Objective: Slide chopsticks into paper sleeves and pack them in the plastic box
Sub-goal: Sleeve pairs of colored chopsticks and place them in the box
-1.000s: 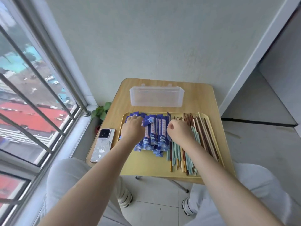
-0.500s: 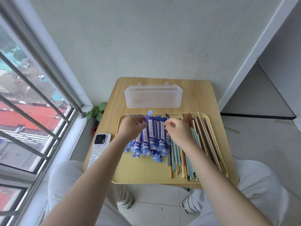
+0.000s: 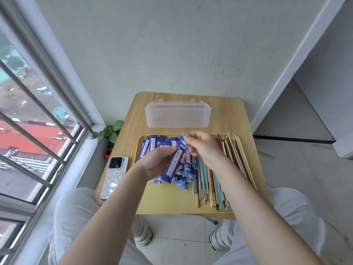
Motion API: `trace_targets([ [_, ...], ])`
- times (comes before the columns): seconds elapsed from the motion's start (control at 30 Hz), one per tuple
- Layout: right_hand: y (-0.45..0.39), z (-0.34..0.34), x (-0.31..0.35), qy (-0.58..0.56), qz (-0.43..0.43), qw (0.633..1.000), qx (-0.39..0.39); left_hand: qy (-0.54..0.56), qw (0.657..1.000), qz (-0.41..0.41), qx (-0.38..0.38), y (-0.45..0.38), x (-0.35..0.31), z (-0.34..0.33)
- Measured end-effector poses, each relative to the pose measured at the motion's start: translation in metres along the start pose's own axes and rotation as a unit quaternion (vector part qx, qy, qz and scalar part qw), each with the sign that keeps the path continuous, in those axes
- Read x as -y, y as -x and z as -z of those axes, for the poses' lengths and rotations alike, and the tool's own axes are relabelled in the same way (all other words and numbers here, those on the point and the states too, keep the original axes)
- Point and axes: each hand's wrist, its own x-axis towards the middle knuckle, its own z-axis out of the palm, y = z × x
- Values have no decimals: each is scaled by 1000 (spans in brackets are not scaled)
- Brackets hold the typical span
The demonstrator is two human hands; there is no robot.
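Note:
A blue paper sleeve [image 3: 176, 159] is lifted above the yellow tray [image 3: 168, 199]. My left hand [image 3: 156, 163] holds its middle and lower part, and my right hand [image 3: 202, 148] pinches its top end. Beneath them a pile of blue sleeves [image 3: 152, 144] lies on the tray's left half. Several loose chopsticks [image 3: 215, 186], brown, beige and pale green, lie on the right half. The clear plastic box [image 3: 177, 116] stands open and empty at the back of the small wooden table [image 3: 238, 119].
A phone [image 3: 114, 176] lies on the table's left edge beside the tray. A small potted plant [image 3: 109, 131] sits on the floor by the window bars [image 3: 38, 119]. My knees are under the table's near edge.
Both hands have risen from the sleeve pile with one sleeve. The left hand took it up, and the right hand came over to pinch its top end.

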Motion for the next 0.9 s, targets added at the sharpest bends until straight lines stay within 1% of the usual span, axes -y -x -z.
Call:
trace_targets([
  [0.07,-2,0,-1,29,-3,999,-25,-25,999,7,-22,-3,-6,-4],
  [0.1,-3,-1,-2,48,-8,998,-43,-60,997,2,-40,-4,-9,-7],
  [0.13,-4,-2,-4,70,-12,996,-59,-121,991,-3,-64,-5,-14,-14],
  [0.17,-5,-3,-7,91,-15,993,-69,-197,976,-10,-88,-8,-17,-20],
  [0.23,-6,-5,-9,117,-16,991,-68,-329,934,-23,-140,-16,-19,-30],
  [0.3,-8,0,-13,151,-12,986,-75,-411,891,-39,-189,-27,-16,-37],
  [0.33,-8,5,-15,183,-9,979,-92,-431,877,-45,-208,-30,-13,-38],
  [0.37,-9,11,-19,229,-5,967,-114,-441,868,-46,-223,-35,-11,-36],
  [0.4,-11,18,-24,293,-4,947,-134,-447,863,-41,-230,-38,-8,-36],
  [0.43,-12,24,-29,369,-13,919,-142,-450,861,-34,-233,-40,-6,-34],
  [0.47,-11,28,-34,443,-33,886,-133,-454,860,-26,-232,-42,-5,-34],
  [0.53,-8,29,-41,548,-92,827,-84,-460,856,-20,-233,-47,0,-32],
  [0.6,-5,22,-44,592,-131,794,-46,-470,847,-28,-247,-51,5,-33],
  [0.67,-3,14,-46,608,-135,781,-45,-490,829,-44,-265,-51,9,-34],
  [0.73,-2,8,-51,607,-133,781,-62,-502,819,-58,-272,-50,13,-34],
  [0.83,0,-2,-57,603,-140,782,-75,-508,818,-47,-266,-49,20,-31],
  [0.9,-1,-4,-56,592,-148,789,-75,-507,819,-35,-268,-50,25,-27],
])
